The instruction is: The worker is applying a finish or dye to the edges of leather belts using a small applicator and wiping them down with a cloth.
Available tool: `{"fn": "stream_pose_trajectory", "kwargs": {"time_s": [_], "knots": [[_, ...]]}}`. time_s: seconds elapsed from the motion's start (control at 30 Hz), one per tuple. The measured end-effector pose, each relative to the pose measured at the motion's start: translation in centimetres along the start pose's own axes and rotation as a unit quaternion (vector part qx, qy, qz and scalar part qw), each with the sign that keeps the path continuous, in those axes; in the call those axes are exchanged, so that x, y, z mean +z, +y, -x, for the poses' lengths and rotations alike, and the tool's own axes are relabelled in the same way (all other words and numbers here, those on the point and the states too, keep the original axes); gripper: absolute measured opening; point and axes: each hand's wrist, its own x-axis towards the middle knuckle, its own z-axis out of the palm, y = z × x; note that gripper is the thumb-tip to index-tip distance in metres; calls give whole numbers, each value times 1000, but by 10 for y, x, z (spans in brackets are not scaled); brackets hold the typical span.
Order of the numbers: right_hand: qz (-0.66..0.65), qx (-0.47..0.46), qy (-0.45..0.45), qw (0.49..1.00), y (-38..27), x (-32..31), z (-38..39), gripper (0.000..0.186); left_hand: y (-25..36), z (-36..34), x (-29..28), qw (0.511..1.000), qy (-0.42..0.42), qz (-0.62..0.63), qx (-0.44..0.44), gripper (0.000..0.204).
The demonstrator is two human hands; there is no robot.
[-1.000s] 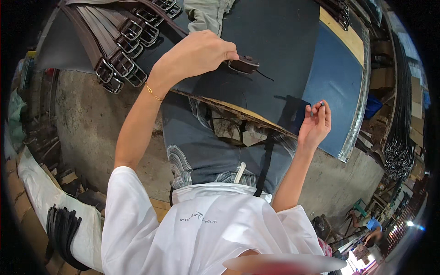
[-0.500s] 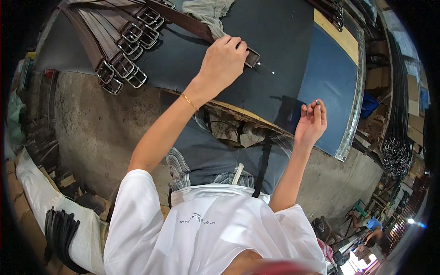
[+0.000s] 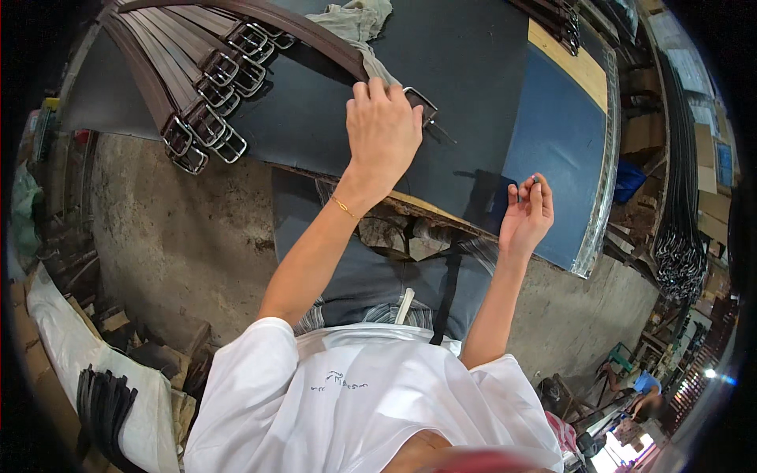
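My left hand is closed around the end of a dark brown leather belt, its back turned up. The belt's metal buckle sticks out past the fingers, with its prong pointing right over the dark tabletop. A crumpled grey cloth lies against the belt and runs down to the fingers; whether they grip it too is hidden. My right hand is raised by the table's front edge, fingers curled and pinched on a small dark piece too little to name.
Several brown belts with metal buckles fan out at the table's left. A blue sheet covers its right part, beside a bare wood strip. Black straps hang at the right. More black strips rest at lower left.
My left hand has turned and shifted slightly down, and the buckle's open frame now shows beyond the fingers. My right hand has moved a little left, still pinched.
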Motion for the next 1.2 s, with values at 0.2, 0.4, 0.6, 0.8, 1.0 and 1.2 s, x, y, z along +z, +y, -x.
{"fn": "stream_pose_trajectory", "kwargs": {"time_s": [0.2, 0.4, 0.6, 0.8, 1.0, 1.2], "knots": [[0, 0, -7, 1000, -2, 1, 1, 19, -11, -9, 13, 995, -11, 80, -54, 28], [3, 0, 0, 1000, 0, 0, 0, 19, 1, 2, 9, 998, 8, 63, -15, 37], [-5, 1, -7, 1000, -1, -1, 0, 19, 9, -1, -1, 997, 19, 58, 48, 62], [-3, 0, -3, 1000, -1, -2, 0, 19, 14, -6, 3, 909, -41, 403, -98, 56], [-57, 29, 1, 998, -6, -2, 0, 21, 39, 49, 2, 863, -156, 462, 134, 28], [6, 30, -14, 999, -26, 57, -8, 23, -5, 34, -24, 961, 13, 244, 129, 25]]}}
